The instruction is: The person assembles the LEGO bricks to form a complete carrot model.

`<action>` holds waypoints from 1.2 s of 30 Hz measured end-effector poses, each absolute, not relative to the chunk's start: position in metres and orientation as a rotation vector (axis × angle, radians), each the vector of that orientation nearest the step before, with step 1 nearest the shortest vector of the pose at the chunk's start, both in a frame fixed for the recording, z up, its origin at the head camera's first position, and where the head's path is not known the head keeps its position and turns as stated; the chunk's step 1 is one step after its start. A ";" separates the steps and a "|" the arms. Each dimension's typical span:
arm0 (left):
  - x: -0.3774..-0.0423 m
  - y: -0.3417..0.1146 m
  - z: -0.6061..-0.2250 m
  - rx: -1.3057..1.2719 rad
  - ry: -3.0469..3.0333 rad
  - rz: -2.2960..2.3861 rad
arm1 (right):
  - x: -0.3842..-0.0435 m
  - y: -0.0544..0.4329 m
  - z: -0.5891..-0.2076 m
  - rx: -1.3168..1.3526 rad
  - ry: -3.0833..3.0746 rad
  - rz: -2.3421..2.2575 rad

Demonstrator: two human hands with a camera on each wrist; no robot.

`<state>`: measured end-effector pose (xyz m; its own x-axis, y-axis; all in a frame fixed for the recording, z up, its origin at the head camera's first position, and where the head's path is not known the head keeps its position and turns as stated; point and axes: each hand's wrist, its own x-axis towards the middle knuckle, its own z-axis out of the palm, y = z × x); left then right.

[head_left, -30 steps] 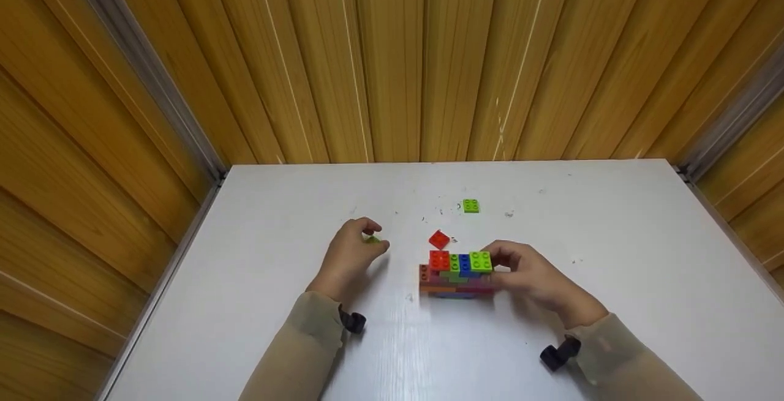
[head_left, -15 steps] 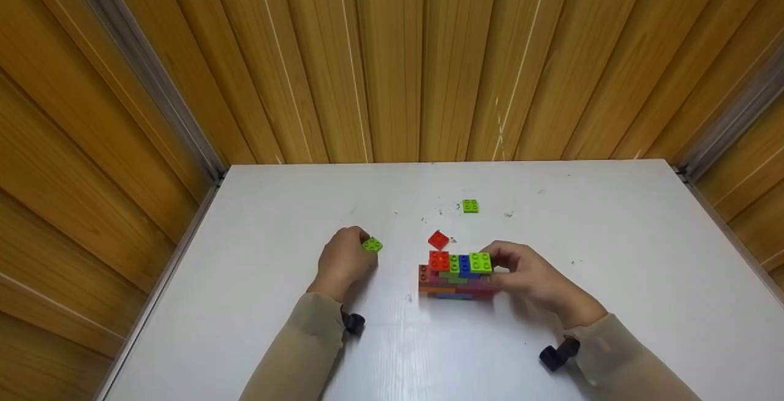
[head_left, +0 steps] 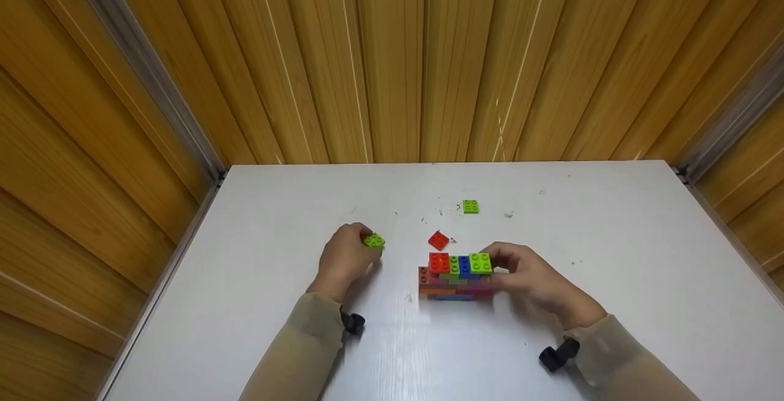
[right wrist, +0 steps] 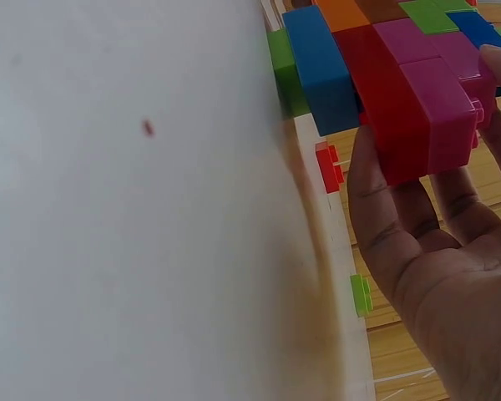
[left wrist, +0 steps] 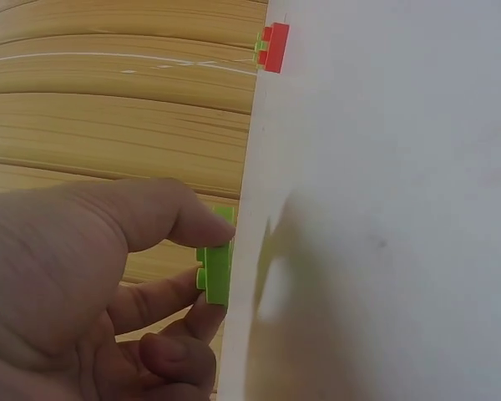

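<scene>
Between thumb and fingers my left hand [head_left: 345, 260] pinches a lime green building brick [left wrist: 220, 263], its studs up in the head view. My right hand [head_left: 536, 278] grips the right end of a block of joined building bricks [head_left: 456, 288]. Red, green, blue and lime bricks [head_left: 481, 262] form its top row, over orange, pink and red ones. In the right wrist view, thumb and fingers go round its red and pink bricks [right wrist: 438, 109], and a blue brick [right wrist: 321, 71] shows at its underside. The two hands are apart.
On the white table [head_left: 294, 205], a loose red brick [head_left: 438, 240] lies just behind the brick block. Farther back is a loose lime green brick [head_left: 470, 206]. Wood-patterned panels [head_left: 392, 64] rise behind the table and at both sides.
My left hand has drawn slightly left and turned, so the green brick's studs now show fully. The right hand and brick block have stayed in place.
</scene>
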<state>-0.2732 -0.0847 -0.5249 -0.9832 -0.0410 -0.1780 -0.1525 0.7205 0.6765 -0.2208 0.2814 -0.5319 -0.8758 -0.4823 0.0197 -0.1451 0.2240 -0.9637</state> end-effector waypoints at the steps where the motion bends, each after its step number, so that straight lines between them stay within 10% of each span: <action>1: -0.273 -0.084 -0.524 -0.156 2.770 1.120 | -0.221 0.281 -0.532 -0.587 2.218 -1.698; 36: -0.218 -0.039 -0.460 0.468 2.756 1.414 | -0.219 0.276 -0.534 -0.630 2.176 -1.708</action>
<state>-0.2182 -0.0385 -0.4599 -0.9553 0.2668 0.1275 0.2592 0.5480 0.7953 -0.2186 0.2756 -0.5336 -0.8574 -0.5137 0.0313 -0.1524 0.1952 -0.9689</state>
